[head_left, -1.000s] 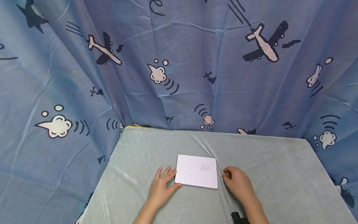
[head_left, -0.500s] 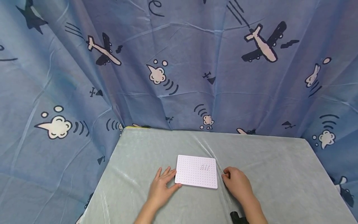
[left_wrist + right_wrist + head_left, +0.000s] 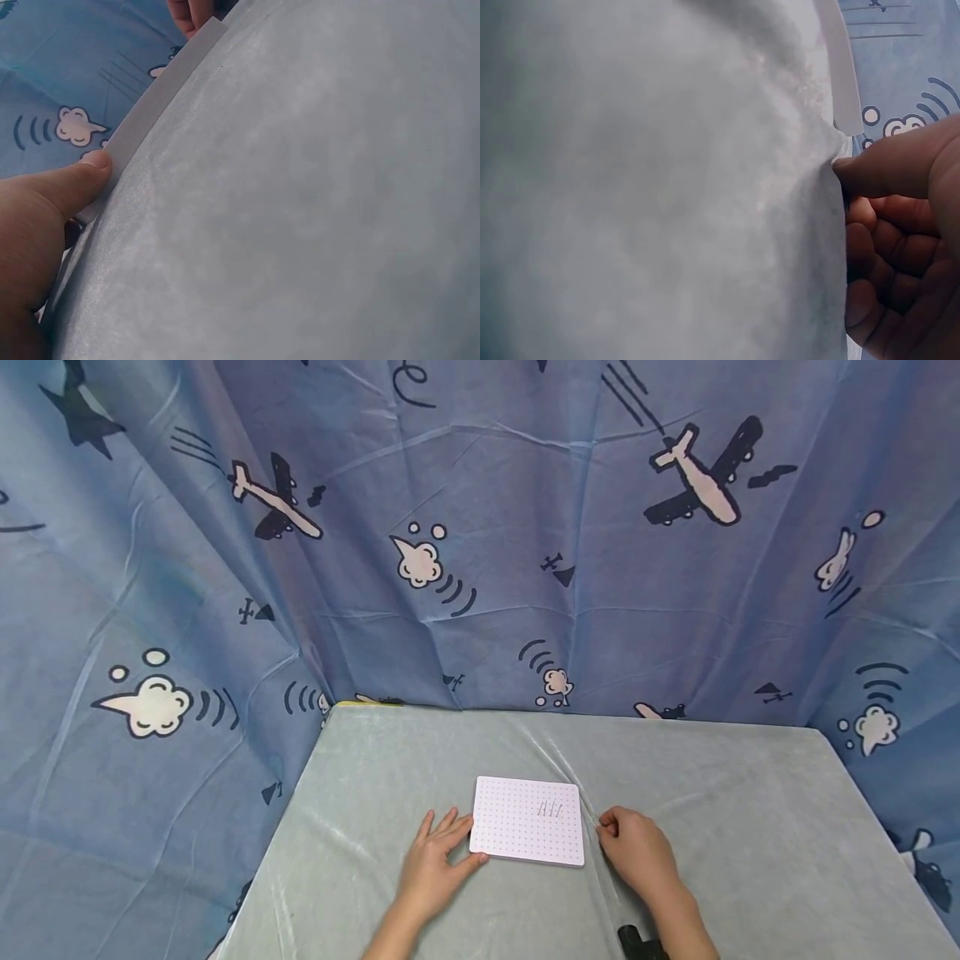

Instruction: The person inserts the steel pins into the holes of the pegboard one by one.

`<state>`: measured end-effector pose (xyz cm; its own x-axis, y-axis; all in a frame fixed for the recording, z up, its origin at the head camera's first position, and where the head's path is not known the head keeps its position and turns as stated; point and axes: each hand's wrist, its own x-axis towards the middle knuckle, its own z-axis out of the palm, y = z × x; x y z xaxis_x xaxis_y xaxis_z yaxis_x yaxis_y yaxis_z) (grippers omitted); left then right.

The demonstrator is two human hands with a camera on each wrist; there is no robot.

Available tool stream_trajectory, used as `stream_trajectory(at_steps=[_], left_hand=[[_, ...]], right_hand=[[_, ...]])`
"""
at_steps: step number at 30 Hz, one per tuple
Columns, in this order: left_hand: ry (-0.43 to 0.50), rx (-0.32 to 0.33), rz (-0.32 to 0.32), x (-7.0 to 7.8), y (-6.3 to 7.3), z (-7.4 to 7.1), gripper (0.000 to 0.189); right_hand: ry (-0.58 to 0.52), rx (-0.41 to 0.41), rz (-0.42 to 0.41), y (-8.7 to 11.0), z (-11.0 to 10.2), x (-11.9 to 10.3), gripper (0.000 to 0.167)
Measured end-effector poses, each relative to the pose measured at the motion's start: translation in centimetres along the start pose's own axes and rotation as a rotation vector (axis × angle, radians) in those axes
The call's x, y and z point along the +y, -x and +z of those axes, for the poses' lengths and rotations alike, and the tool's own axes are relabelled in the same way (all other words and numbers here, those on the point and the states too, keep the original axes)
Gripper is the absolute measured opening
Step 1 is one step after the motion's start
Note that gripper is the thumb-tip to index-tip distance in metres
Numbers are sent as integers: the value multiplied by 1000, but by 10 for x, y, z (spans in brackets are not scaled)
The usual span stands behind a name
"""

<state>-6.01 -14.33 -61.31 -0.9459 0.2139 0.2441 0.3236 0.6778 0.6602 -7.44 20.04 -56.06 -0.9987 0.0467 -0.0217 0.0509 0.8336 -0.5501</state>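
A flat white notepad or board point(image 3: 517, 835) printed with rows of dots lies on the table; several thin dark slanted strokes show near its upper right. My left hand point(image 3: 431, 868) rests at its lower left corner, fingers spread and fairly straight. In the left wrist view the left thumb point(image 3: 86, 176) presses against the board's pale side point(image 3: 161, 94). My right hand point(image 3: 637, 852) is just right of the board, apart from it, with fingers curled. In the right wrist view the right thumb point(image 3: 881, 169) pinches a raised fold of the grey-green tablecloth point(image 3: 780, 195).
The tablecloth point(image 3: 750, 810) covers the table, with a long crease running past the board's right side. A black object point(image 3: 637, 942) sits by the right wrist at the bottom edge. A blue curtain point(image 3: 480, 527) with airplane prints hangs behind and at both sides.
Both hands and the board stay in place. Only the camera view has shifted very slightly.
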Motion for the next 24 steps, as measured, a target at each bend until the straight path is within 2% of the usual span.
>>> stream_trajectory(at_steps=[14, 24], left_hand=[[-13, 17, 20, -1, 1, 0, 68], [-19, 14, 26, 0, 1, -2, 68]], right_hand=[[-69, 9, -6, 2, -4, 2, 10], [-150, 76, -32, 5, -10, -6, 4]])
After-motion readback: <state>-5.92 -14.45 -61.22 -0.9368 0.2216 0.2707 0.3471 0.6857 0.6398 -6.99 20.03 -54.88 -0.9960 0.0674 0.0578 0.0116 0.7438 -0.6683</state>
